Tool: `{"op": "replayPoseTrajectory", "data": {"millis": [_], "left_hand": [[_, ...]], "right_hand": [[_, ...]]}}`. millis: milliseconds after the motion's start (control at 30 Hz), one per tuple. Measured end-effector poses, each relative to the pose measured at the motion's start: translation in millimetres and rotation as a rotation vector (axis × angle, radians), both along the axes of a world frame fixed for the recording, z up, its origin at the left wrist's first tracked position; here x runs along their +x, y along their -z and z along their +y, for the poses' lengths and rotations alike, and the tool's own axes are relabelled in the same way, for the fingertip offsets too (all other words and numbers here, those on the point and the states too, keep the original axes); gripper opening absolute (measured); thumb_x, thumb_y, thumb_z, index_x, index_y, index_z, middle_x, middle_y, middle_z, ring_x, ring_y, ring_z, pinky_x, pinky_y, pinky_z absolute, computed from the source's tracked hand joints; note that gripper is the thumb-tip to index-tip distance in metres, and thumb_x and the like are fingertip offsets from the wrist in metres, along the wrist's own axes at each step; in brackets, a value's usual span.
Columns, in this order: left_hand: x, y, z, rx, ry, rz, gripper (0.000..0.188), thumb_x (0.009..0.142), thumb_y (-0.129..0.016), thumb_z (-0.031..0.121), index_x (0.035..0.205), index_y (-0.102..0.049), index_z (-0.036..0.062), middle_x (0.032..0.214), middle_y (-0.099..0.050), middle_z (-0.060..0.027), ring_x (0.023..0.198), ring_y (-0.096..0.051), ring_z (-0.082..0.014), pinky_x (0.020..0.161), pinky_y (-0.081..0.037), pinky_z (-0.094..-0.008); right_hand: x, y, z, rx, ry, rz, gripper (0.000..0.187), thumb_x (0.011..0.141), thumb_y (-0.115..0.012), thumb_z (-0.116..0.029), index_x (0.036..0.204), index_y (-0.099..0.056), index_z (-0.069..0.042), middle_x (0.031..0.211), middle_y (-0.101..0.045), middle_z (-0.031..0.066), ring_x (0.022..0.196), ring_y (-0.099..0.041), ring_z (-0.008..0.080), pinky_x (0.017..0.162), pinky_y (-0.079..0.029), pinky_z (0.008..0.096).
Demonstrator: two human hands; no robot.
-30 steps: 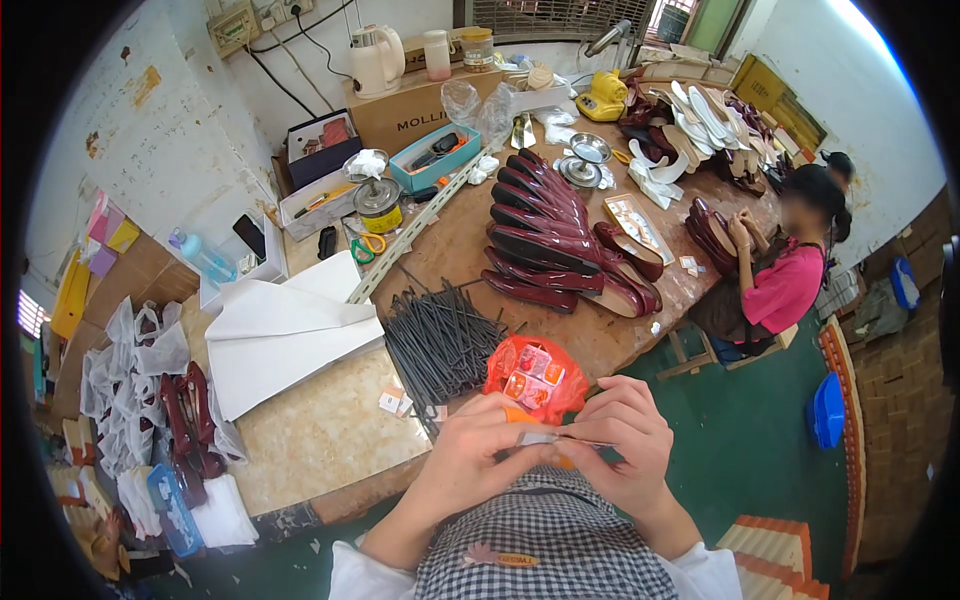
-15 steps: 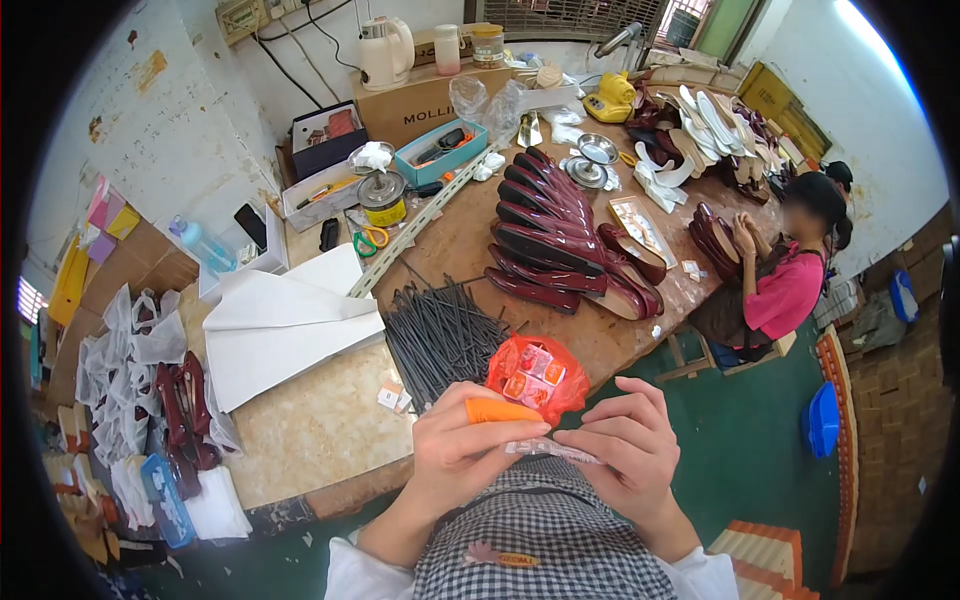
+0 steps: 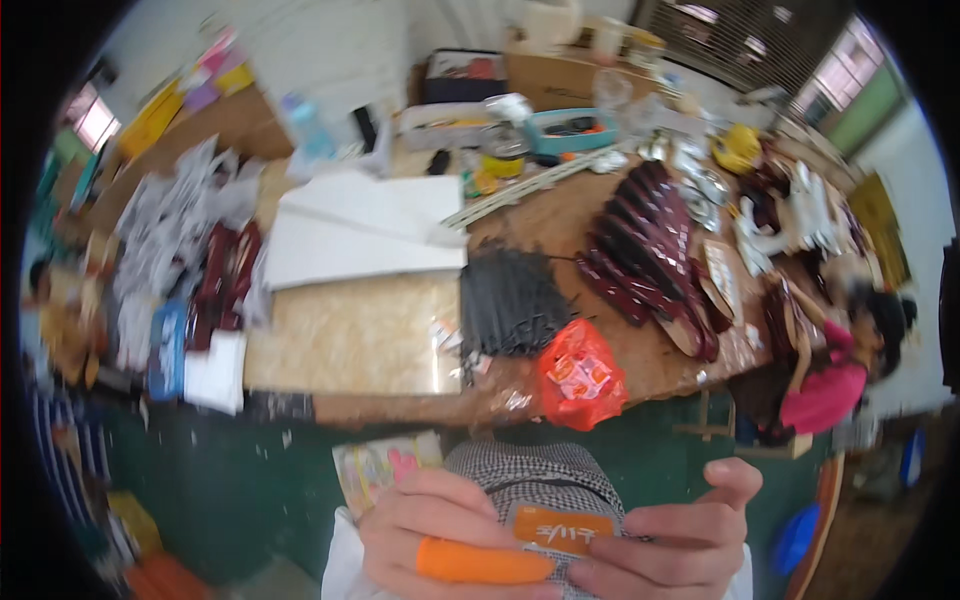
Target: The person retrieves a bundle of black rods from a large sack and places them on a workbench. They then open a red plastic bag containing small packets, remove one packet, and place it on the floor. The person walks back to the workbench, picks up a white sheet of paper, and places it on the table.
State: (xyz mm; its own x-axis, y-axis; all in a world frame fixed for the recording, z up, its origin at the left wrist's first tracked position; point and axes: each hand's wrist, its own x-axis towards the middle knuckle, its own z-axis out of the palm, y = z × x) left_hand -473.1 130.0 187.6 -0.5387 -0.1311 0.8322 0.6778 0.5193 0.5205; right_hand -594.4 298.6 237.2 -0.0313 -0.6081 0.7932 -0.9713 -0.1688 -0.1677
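The left hand (image 3: pixel 430 530), an orange cover (image 3: pixel 482 561) on one finger, and the right hand (image 3: pixel 685 540) hold a small orange packet (image 3: pixel 563 528) in a narrow fingertip grip, at its nine and four o'clock edges. The packet is at six o'clock in the view and looks whole; blur hides whether any edge is torn. At twelve o'clock from it, a red bag (image 3: pixel 588 415) has small packets left inside.

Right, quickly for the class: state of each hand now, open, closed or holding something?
Left hand: closed, holding the small orange-and-grey packet.
Right hand: closed, holding the packet's right side.
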Motion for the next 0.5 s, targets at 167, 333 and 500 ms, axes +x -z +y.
{"op": "replayPoseTrajectory", "data": {"millis": [167, 333, 500], "left_hand": [[62.5, 6.7, 60.9, -0.038, -0.439, 0.058, 0.014, 0.071, -0.071, 0.014, 0.079, -0.075, 0.0255, 0.079, -0.068, 0.0122, 0.075, -0.054, -0.0024, 0.069, -0.039, -0.0186], [137.3, 5.7, 173.2, -0.129, -0.796, -0.066, 0.017, 0.073, -0.070, 0.011, 0.084, -0.075, 0.0230, 0.084, -0.069, 0.0104, 0.076, -0.055, -0.0042, 0.069, -0.039, -0.0185], [179.9, -6.5, 300.4, -0.147, -1.202, -0.133, 0.017, 0.072, -0.070, 0.011, 0.085, -0.074, 0.0210, 0.084, -0.068, 0.0091, 0.077, -0.056, -0.0059, 0.067, -0.039, -0.0194]], "right_hand": [[14.8, 2.9, 8.2, 0.067, -0.357, -0.051, 0.020, 0.066, -0.073, -0.016, 0.086, -0.073, -0.016, 0.081, -0.066, -0.0053, 0.078, -0.060, 0.0143, 0.100, -0.033, 0.0458], [43.4, 16.9, 38.5, 0.082, -0.811, -0.066, 0.020, 0.066, -0.072, -0.017, 0.086, -0.073, -0.018, 0.083, -0.066, -0.0069, 0.078, -0.060, 0.0124, 0.099, -0.033, 0.0441], [90.9, 20.5, 77.8, 0.031, -1.230, -0.079, 0.022, 0.064, -0.068, -0.021, 0.086, -0.072, -0.021, 0.078, -0.065, -0.0087, 0.076, -0.059, 0.0104, 0.097, -0.031, 0.0447]]}}
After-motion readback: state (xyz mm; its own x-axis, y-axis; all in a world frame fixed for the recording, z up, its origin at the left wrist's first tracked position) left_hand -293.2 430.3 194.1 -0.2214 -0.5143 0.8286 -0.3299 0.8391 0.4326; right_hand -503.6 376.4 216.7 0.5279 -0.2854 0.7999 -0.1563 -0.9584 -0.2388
